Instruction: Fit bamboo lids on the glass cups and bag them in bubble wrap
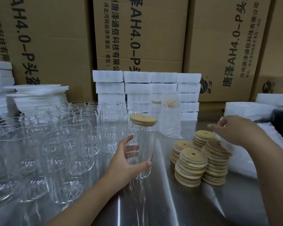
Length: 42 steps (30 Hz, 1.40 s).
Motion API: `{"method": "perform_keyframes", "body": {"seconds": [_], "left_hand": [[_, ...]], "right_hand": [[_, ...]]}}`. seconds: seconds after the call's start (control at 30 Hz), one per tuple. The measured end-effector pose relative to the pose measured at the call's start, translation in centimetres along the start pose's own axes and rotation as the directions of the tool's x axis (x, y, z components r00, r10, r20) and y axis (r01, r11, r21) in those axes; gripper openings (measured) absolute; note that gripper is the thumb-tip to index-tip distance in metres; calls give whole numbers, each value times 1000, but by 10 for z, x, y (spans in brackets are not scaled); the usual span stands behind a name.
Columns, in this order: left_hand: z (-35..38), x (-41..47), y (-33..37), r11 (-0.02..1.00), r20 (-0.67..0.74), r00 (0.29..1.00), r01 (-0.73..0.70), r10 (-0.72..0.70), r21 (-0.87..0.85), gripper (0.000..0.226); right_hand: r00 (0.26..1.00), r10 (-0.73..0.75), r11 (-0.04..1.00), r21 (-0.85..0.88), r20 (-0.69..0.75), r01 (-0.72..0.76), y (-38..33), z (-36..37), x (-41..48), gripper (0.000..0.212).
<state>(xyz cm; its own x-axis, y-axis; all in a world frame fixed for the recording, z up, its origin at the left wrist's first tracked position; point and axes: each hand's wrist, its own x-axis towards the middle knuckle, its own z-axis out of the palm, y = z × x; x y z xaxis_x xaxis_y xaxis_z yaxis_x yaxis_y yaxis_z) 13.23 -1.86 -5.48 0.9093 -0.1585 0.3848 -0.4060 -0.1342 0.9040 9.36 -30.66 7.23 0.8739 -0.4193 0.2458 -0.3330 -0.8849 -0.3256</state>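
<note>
Grips the glass cup [144, 144] with the left hand [126, 159], thumb and fingers curled round its lower half, lifted clear of the desk [170, 201] and slightly tilted, with a bamboo lid [143, 119] already seated on its mouth. Reaches with the right hand [235, 131] out to the right, over the heap of bubble wrap [245, 160] just past the stacks of spare lids [193, 160]; too blurred to tell whether pinching a bag or merely spread above it. Looks like the bagging step for this cup. Best to take a single bag by its open edge, shake the mouth wide and bring it in front of the left hand, not swing the cup across the lid stacks, standing just right of that hand and likely to topple at a knock. Worth shifting the grip higher before sliding the cup in base first, without pushing on the lid. Then set it down beyond the left hand, beside the wrapped cups [170, 121], apart from the bare cups [64, 144] crowded to that hand's left.
</note>
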Motion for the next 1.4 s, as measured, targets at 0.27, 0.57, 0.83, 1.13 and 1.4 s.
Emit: {"method": "perform_keyframes", "body": {"seconds": [0.27, 0.57, 0.83, 1.13, 1.4], "left_hand": [[1, 1, -2, 1000, 21, 1000, 0, 0, 7, 90], [0, -1, 1, 1000, 8, 1000, 6, -6, 10, 90], [0, 0, 6, 995, -143, 985, -99, 98, -3, 89], [-10, -2, 21, 950, -405, 868, -312, 287, 4, 101], [-5, -4, 21, 965, -358, 901, -262, 247, 5, 101]], "right_hand": [[995, 7, 1000, -4, 104, -7, 2, -12, -18, 17], [997, 39, 993, -113, 67, -31, -8, -6, -13, 10], [854, -286, 739, 466, -435, 486, -76, -22, -37, 16], [856, -449, 568, 822, 258, 51, -141, 96, -48, 12], [829, -515, 680, 694, 220, 238, -120, 110, -45, 13]]}}
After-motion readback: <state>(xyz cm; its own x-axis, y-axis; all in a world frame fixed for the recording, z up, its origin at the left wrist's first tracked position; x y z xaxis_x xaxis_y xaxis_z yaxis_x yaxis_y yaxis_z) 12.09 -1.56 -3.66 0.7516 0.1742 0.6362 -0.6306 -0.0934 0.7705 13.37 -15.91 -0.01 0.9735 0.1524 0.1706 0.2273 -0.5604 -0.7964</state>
